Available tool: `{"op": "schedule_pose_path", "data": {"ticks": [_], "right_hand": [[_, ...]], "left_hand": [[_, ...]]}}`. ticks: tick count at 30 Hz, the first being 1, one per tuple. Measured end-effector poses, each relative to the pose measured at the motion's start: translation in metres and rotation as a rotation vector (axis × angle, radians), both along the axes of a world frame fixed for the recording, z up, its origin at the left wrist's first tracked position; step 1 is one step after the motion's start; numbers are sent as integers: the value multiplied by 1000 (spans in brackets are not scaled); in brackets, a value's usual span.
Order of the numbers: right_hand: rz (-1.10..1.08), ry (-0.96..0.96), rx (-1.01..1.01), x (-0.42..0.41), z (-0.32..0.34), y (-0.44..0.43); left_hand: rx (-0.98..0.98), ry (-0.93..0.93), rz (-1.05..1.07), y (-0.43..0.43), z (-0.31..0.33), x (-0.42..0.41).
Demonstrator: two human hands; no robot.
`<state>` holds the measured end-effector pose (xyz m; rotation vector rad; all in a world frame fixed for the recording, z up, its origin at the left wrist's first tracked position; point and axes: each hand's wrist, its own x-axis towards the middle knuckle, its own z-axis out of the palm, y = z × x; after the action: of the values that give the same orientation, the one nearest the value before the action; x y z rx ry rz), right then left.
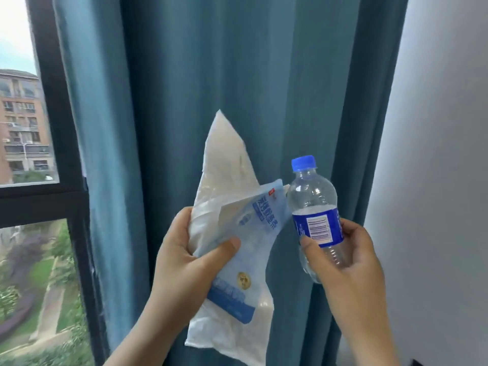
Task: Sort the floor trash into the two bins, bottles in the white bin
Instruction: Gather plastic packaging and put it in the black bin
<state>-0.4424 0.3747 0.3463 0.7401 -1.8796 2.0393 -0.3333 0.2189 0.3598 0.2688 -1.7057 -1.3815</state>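
Observation:
My left hand grips a bundle of soft trash in front of me: a crumpled white paper sheet and, over it, a light-blue printed plastic wrapper pinned under my thumb. My right hand holds a clear plastic bottle upright by its lower half. The bottle has a blue cap and a blue label with a barcode. The wrapper's upper corner touches the bottle's shoulder. Neither bin nor the floor is in view.
A teal curtain hangs right behind both hands. A dark-framed window at the left looks out on buildings and a garden far below. A grey-white wall fills the right side.

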Motion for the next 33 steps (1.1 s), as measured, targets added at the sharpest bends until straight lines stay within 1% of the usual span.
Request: {"op": "schedule_pose_path", "data": {"ticks": [8, 12, 22, 28, 33], "right_hand": [[-223, -41, -51, -64, -19, 60], [-335, -50, -50, -96, -25, 66], [-568, -64, 34, -170, -40, 73], [-682, -110, 69, -207, -57, 104], [-742, -132, 102, -255, -77, 140]], "left_hand": [[22, -104, -230, 33, -14, -106], [41, -119, -327, 34, -20, -156], [110, -132, -612, 27, -36, -279], [151, -168, -744, 58, -59, -345], [160, -210, -797, 97, -79, -405]]}}
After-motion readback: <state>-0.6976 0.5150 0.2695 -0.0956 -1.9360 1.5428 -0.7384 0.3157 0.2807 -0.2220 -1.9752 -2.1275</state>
